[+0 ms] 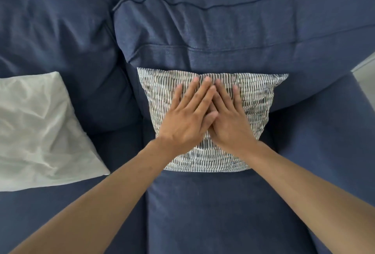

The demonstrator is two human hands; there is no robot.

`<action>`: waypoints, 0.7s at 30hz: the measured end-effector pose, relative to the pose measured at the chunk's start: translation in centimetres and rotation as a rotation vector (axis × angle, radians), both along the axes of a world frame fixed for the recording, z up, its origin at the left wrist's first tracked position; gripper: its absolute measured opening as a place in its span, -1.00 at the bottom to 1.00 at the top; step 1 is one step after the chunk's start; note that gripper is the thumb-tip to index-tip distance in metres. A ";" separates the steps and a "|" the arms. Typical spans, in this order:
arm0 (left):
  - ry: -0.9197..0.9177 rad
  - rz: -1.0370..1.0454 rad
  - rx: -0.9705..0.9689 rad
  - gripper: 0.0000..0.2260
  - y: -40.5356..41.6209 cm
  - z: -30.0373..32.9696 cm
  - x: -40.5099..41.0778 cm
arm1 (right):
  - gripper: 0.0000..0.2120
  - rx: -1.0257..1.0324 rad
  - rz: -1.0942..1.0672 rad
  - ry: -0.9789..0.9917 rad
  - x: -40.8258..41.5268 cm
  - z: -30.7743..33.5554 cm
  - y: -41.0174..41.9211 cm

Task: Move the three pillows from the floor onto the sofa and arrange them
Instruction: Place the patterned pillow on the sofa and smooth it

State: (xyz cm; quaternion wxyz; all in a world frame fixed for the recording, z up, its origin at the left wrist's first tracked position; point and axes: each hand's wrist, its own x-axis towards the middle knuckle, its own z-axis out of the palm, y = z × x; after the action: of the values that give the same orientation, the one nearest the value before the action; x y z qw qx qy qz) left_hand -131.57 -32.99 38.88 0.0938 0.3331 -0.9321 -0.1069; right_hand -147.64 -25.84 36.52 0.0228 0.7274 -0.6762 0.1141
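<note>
My left hand (185, 119) and right hand (229, 119) lie flat and open, fingers overlapping, on the patterned pillow (253, 95) leaning against the blue sofa (203, 213); a white pillow (36, 131) sits left.

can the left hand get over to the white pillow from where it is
Probably yes: the left hand lies flat on the patterned pillow, holding nothing, and only bare sofa separates it from the white pillow.

Patterned pillow (253, 99) upright on blue sofa (213, 213), leaning against back cushion (223, 30). Left hand (187, 120) and right hand (229, 120) pressed flat on its front, fingers spread and overlapping. White pillow (38, 131) well apart at left.
</note>
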 end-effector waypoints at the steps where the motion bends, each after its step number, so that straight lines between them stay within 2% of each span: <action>1: -0.104 0.012 -0.022 -0.38 -0.9 -0.7 0.3 | -0.35 0.029 -0.017 0.039 -0.7 -0.2 -0.3; 3: -0.245 0.040 -0.045 -0.34 -2.8 -1.8 1.9 | -0.36 0.073 -0.058 0.117 -2.7 -0.4 -0.6; 6: -0.304 0.099 -0.067 -0.30 -5.1 -2.3 5.1 | -0.33 0.118 -0.125 0.172 -5.8 -0.3 0.1; 9: -0.284 0.191 -0.052 -0.27 -5.6 -1.7 7.2 | -0.30 0.098 -0.269 0.141 -7.9 -0.2 1.5; 12: -0.169 0.288 -0.033 -0.29 -4.4 -0.5 7.4 | -0.30 0.033 -0.422 0.033 -7.7 0.2 2.8; 14: -0.076 0.253 -0.062 -0.34 -2.8 -0.2 6.3 | -0.31 -0.009 -0.344 0.032 -6.3 0.3 3.3; 16: -0.037 0.123 -0.093 -0.40 -1.1 -0.6 4.4 | -0.31 -0.024 -0.157 0.070 -4.4 0.0 3.2; 18: -0.040 -0.003 -0.113 -0.43 -0.2 -1.4 2.5 | -0.33 -0.028 -0.024 0.107 -3.0 -0.4 2.3; 21: -0.118 -0.036 -0.130 -0.42 -1.1 -2.3 1.1 | -0.33 0.012 0.015 0.149 -3.0 -0.7 0.7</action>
State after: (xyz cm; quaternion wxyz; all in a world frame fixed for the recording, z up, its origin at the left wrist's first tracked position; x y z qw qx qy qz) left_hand -130.45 -34.04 36.58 0.0579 0.3152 -0.9468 -0.0281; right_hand -150.68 -25.18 35.78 0.0677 0.7390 -0.6680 0.0557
